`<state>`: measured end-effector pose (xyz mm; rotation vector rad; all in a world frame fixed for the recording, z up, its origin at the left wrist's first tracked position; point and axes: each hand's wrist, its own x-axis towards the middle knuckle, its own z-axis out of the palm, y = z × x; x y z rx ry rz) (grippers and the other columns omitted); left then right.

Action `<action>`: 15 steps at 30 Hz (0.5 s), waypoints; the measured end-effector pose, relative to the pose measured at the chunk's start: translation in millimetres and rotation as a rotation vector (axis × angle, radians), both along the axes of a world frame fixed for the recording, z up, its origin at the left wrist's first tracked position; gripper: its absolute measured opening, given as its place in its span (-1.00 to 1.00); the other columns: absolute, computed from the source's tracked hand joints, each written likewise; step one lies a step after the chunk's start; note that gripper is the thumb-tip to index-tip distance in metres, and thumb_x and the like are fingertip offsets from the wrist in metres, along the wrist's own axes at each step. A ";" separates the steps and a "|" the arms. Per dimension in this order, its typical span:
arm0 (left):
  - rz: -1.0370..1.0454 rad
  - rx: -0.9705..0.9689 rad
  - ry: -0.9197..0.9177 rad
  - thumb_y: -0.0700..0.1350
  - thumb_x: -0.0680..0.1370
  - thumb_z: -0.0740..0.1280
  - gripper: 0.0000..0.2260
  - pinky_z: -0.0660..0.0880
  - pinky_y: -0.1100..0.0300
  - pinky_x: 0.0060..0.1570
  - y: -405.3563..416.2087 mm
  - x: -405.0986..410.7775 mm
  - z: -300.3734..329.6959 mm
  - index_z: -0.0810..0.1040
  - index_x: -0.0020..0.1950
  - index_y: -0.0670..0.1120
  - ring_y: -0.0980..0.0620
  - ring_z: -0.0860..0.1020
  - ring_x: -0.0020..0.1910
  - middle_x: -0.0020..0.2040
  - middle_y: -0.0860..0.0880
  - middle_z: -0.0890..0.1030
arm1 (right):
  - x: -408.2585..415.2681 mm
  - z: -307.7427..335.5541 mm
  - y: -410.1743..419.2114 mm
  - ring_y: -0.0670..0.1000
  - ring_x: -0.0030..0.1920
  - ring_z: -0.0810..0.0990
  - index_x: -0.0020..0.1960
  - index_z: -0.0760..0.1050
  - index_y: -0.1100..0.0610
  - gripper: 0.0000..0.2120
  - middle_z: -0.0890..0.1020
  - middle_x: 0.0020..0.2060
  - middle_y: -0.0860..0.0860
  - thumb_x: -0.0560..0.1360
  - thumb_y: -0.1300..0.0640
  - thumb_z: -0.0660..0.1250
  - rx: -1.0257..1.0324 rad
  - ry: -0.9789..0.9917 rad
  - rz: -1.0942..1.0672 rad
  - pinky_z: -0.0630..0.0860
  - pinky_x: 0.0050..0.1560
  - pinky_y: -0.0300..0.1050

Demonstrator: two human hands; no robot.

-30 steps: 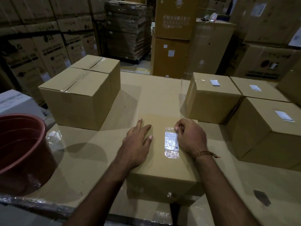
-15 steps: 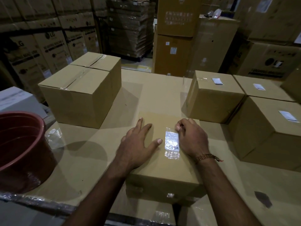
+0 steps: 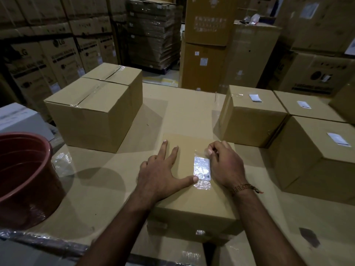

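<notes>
A small flat cardboard box (image 3: 194,204) lies on the cardboard-covered table (image 3: 99,191) right in front of me. On its top sits a white barcode label (image 3: 201,167) under a strip of clear tape (image 3: 202,184). My left hand (image 3: 159,173) rests flat on the box top, fingers spread, and its thumb tip touches the label's lower left corner. My right hand (image 3: 224,166), with a bead bracelet at the wrist, has curled fingers; its thumb and forefinger pinch the tape at the label's upper right corner.
A large taped carton (image 3: 92,110) stands at the back left. Three labelled cartons (image 3: 249,116) (image 3: 307,106) (image 3: 317,156) crowd the right side. A red bucket (image 3: 25,179) sits at the left table edge. Tall stacks of cartons (image 3: 209,43) wall the background.
My left thumb has slid rightward across the box top until it reaches the label's lower left corner. My right hand stays where it was at the label's upper end.
</notes>
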<state>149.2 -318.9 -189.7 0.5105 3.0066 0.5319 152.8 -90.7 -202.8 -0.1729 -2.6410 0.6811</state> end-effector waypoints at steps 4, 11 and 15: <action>0.010 0.010 -0.016 0.70 0.32 0.13 0.08 0.26 -0.13 0.52 1.2 1.3 2.7 -0.07 0.72 0.24 -0.12 0.23 0.62 0.73 0.10 -0.24 | -0.9 1.9 1.4 -0.04 -0.12 0.53 -0.05 0.44 -0.05 -0.87 0.56 -0.10 -0.14 0.67 0.09 0.24 -0.142 0.025 -0.007 0.40 -0.16 -0.04; 0.014 0.018 -0.023 0.71 0.31 0.13 0.09 0.25 -0.16 0.53 1.4 0.0 1.0 -0.09 0.72 0.25 -0.12 0.21 0.64 0.73 0.11 -0.25 | 4.8 8.6 -0.2 -0.05 -0.16 0.62 -0.01 0.44 -0.07 -0.91 0.68 -0.20 -0.16 0.69 0.02 0.26 -0.288 -0.011 0.009 0.54 -0.11 0.02; 0.012 0.012 -0.029 0.70 0.33 0.14 0.08 0.26 -0.18 0.53 1.9 -0.1 1.8 -0.10 0.71 0.25 -0.13 0.19 0.65 0.73 0.10 -0.25 | 8.7 14.1 1.3 -0.05 -0.17 0.68 0.15 0.47 -0.15 -0.87 0.72 -0.14 -0.10 0.66 -0.03 0.39 -0.558 -0.063 0.096 0.64 -0.07 0.12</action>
